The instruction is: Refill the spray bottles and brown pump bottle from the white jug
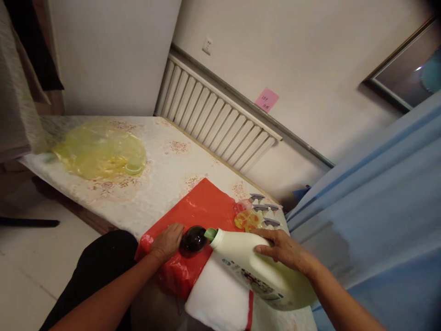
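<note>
In my right hand (280, 250) is a large pale-green detergent jug (248, 266), gripped by its handle and tipped onto its side, its neck pointing left. A green spout (211, 235) shows in its open mouth, right at the edge of a small glossy dark bowl (195, 238). My left hand (168, 241) has its curled fingers against the bowl's left side, over a red plastic bag (198, 204). Whether liquid is flowing cannot be made out. Under the jug lies a folded white fluffy cloth (215, 294) with a red edge.
Pink and yellow see-through items with grey tops (253, 218) stand beyond the jug. A yellow plastic bag (99, 149) with things inside lies at the table's far left. A radiator (217, 112) runs along the wall; a blue curtain (379, 220) hangs at the right.
</note>
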